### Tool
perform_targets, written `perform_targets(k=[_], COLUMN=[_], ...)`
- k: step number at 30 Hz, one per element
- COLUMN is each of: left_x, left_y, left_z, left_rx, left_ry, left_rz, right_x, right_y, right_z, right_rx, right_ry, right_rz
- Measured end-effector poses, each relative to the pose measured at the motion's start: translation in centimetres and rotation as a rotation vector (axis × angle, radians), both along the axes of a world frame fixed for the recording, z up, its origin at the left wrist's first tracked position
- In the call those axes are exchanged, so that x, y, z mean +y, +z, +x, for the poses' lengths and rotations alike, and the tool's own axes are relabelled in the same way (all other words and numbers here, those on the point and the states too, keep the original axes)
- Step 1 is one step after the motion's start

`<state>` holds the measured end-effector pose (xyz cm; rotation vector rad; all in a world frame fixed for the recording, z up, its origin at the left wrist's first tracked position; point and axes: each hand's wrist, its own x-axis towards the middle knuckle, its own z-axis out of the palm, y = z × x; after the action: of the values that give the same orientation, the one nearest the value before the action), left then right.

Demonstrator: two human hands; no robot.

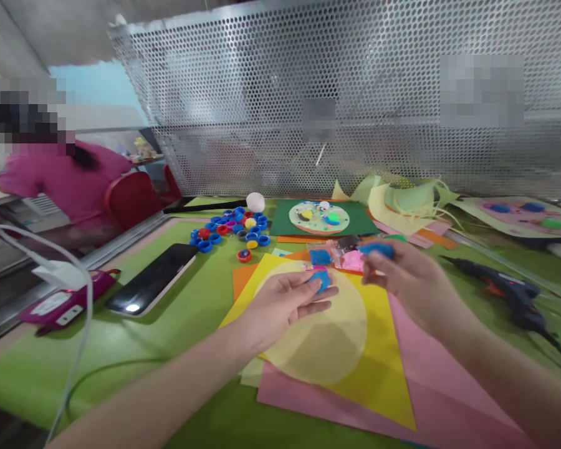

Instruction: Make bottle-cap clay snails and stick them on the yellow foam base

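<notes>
My left hand (280, 305) pinches a small blue piece of what looks like modelling clay (321, 282) above a pale cream paper circle (327, 349). My right hand (406, 274), raised to the right, has its fingers closed on a larger blue clay lump (378, 251). Beneath the circle lies a bright yellow sheet (393, 386). Just beyond my hands are a blue clay packet (320, 257) and a pink clay packet (353, 260) in clear plastic. The fingertips of my right hand are slightly blurred.
Blue and red bottle caps (222, 229) cluster at the back left, near a phone (154, 279) and a purple power strip (70, 302). A glue gun (500, 287) lies right. A decorated disc (318, 217) rests on green card before a perforated metal screen (355, 75). Someone in pink (70, 181) sits left.
</notes>
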<state>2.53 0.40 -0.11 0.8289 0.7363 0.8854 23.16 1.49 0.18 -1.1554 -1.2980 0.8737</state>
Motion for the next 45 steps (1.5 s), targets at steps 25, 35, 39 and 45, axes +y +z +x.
perform_targets(k=[25,35,39,45], left_x=[0.7,0.8,0.8,0.8], left_y=[0.8,0.5,1.0,1.0], left_z=[-0.8,-0.9,-0.9,-0.7], left_rx=[0.197,0.384,0.450,0.342], left_ry=[0.105,0.031,0.058,-0.003], left_rz=[0.177,0.251,0.280,0.226], right_x=[0.1,-0.3,-0.3,0.0], right_y=[-1.9,-1.3,-1.6,-1.8], right_z=[-1.2,-1.7,-1.7,-1.5], right_rx=[0.324,0.349,0.314,0.259], right_ry=[0.288,0.309,0.320,0.307], right_rz=[-0.362,-0.363,-0.339,-0.302])
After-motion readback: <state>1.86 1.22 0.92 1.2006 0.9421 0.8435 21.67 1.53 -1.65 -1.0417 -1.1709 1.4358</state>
